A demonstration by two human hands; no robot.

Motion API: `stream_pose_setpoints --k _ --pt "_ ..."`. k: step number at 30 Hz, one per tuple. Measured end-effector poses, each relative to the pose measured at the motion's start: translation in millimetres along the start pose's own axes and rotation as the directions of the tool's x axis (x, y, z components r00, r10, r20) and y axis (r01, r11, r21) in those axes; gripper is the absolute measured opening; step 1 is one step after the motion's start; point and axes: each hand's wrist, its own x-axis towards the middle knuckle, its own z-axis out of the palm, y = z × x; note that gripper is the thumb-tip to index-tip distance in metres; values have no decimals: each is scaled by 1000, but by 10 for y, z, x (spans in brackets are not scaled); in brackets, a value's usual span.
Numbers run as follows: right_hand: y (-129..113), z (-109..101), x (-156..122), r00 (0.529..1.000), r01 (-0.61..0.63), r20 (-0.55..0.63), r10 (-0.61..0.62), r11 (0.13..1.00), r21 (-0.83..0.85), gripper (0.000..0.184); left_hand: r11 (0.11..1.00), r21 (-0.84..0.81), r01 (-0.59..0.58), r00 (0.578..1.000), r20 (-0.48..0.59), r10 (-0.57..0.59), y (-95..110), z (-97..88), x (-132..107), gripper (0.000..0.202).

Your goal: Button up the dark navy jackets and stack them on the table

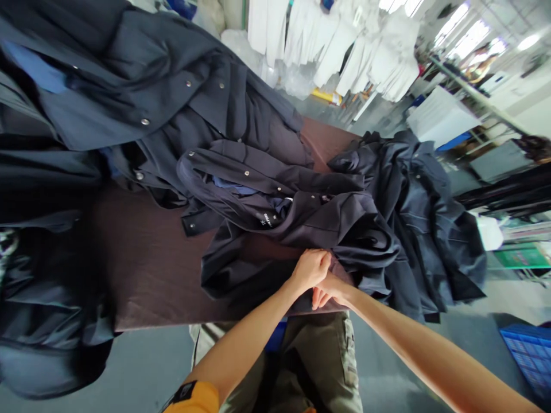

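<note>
A dark navy work jacket (275, 212) with metal snap buttons lies bunched on a brown table top (150, 264), a white label showing at its collar. My left hand (309, 269) grips a fold of the jacket's lower edge. My right hand (329, 291) sits just below it, touching the left hand, with its fingers curled into the same fold. Both hands are at the table's near edge.
More navy jackets (430, 223) are heaped to the right, and others (86, 97) pile up on the left. Beyond the table hang white garments (344, 51). A blue plastic crate (531, 358) stands on the floor at the lower right.
</note>
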Motion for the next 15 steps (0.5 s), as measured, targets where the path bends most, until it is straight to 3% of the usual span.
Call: stream_pose_setpoints --k 4,8,10,12,15 --pt "11 -12 32 994 15 104 -25 995 94 40 980 -186 64 997 -37 -72 -8 -67 -7 36" --pt "105 13 68 987 93 115 -113 981 170 45 978 -203 41 994 -88 -60 42 -146 -85 30" --pt "186 66 59 981 127 105 -161 954 272 48 996 -90 -9 996 -93 0 43 -178 -175 22" --pt "304 126 4 972 186 58 -227 900 393 48 988 145 -53 997 -56 62 -32 -269 -307 23" --pt "601 121 -204 919 373 -73 -388 793 482 47 818 575 -15 1000 2 17 -318 -717 -539 35"
